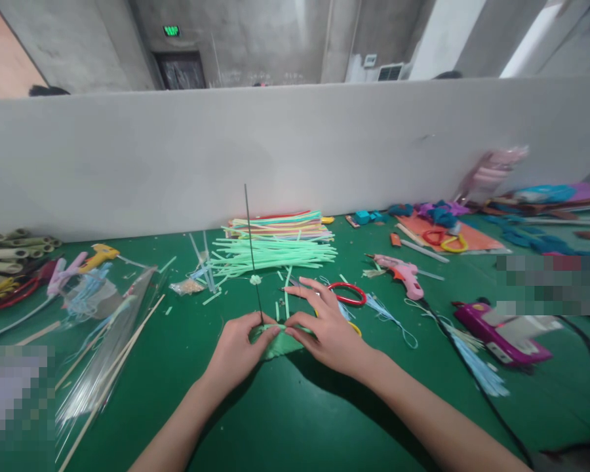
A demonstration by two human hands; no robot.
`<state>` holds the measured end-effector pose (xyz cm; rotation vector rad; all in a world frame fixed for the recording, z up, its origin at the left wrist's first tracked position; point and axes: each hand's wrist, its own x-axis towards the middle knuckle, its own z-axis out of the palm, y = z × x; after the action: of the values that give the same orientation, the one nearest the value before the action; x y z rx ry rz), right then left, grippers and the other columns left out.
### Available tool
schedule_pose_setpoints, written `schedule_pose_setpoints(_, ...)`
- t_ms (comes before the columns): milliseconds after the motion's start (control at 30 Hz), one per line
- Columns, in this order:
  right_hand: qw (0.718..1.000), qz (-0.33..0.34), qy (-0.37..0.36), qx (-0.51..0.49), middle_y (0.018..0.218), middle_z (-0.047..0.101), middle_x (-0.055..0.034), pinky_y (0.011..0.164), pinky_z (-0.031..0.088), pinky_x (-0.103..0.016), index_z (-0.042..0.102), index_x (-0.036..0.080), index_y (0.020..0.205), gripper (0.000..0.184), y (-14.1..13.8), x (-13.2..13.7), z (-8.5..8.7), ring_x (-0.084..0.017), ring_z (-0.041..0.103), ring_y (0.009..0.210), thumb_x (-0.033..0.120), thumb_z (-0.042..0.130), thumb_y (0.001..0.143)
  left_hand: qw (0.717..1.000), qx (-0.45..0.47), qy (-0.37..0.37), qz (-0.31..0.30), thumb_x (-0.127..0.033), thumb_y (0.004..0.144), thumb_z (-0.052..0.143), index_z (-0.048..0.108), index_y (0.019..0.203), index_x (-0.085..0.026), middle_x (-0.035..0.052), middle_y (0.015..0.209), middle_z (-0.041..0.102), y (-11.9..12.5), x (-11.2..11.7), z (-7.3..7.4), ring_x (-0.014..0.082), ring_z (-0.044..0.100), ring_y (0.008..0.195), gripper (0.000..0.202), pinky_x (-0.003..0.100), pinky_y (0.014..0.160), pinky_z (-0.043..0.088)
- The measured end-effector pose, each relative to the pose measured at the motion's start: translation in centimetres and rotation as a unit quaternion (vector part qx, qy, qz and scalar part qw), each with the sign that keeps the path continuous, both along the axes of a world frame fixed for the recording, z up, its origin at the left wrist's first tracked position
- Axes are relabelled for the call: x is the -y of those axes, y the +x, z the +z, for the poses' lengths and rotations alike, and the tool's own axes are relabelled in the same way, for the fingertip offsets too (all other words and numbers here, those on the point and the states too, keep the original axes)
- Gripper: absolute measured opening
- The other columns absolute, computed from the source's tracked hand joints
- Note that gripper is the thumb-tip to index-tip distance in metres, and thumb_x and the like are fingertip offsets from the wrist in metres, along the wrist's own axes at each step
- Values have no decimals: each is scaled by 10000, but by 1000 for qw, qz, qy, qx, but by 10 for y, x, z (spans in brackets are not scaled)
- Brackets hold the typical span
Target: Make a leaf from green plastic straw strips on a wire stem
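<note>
Left hand (pixel 238 351), right hand (pixel 327 334) pinch green piece (pixel 276 345) on worktop (pixel 295 426), just nearside of straws (pixel 270 252); wire (pixel 250 249) upright from piece; wrapping step, likely; next needs steady pinch.

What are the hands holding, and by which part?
Both pinch the top edge of a small green piece: left hand at the base of an upright thin rod, right hand opposite.
</note>
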<state>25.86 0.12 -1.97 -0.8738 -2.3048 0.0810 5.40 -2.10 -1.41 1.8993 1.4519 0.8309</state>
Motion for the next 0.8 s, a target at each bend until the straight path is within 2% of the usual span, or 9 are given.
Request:
schedule_pose_setpoints(133,1000,6,11,-19,1339,517,-84,1069,342,-525,679,215,885,97,0,-3,-3,-303,304,1356,236,585,896,999,41,-15,26,-396,847,590,708,821,-229,-17,800,721,-3,-2,-2,183,625,768,207,257,704,405)
schedule_pose_setpoints(300,993,16,42,-107,1182,617,-75,1022,407,-466,684,228,928,101,2,-8,-4,-257,452,1244,178,615,874,994,89,-27,55,-442,824,604,701,832,-209,2,808,712,-7,-6,-2,191,618,777,252,259,705,419)
schedule_pose_setpoints(800,963,-31,-80,-256,1048,615,-63,906,457,-388,668,226,811,21,1,-6,3,-210,595,1003,210,666,825,973,200,-49,103,-472,777,660,679,802,-174,10,749,656,-8,-7,-3,164,562,721,299,230,639,405)
